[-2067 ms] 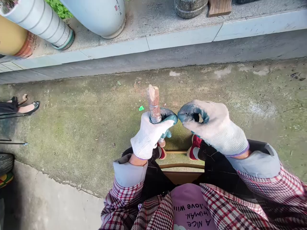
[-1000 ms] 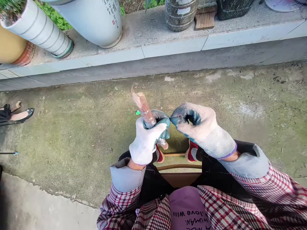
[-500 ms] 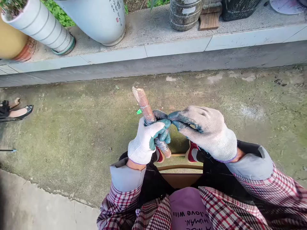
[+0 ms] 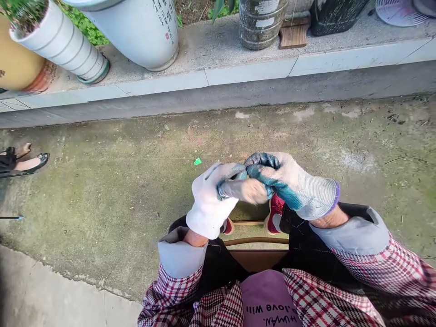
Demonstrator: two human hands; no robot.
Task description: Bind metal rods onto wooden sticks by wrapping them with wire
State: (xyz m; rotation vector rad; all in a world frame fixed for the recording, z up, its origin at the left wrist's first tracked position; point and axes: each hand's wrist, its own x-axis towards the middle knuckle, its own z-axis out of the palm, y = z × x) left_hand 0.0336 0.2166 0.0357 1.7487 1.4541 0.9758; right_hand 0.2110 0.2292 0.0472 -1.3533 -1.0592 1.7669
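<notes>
My left hand (image 4: 213, 197), in a white glove with green-coated fingers, is wrapped around a short wooden stick (image 4: 252, 190). The stick's end points right and is smeared by motion; the wire wound on it is hidden now. My right hand (image 4: 275, 179), in a similar soiled glove, is closed in a pinch at the left fingertips, beside the stick's end. What lies between its fingers cannot be made out.
A tiled ledge (image 4: 177, 86) runs across the top, bearing a large white pot (image 4: 136, 36), a ribbed planter (image 4: 64, 43), a dirty plastic bottle (image 4: 260, 22) and a wood block (image 4: 293, 36). A green scrap (image 4: 197, 161) lies on concrete. Another person's foot (image 4: 32, 163) shows left.
My left hand has turned over, swinging the stick from upright to pointing right. My right hand has curled its fingers more and moved slightly left. The view has shifted a little.
</notes>
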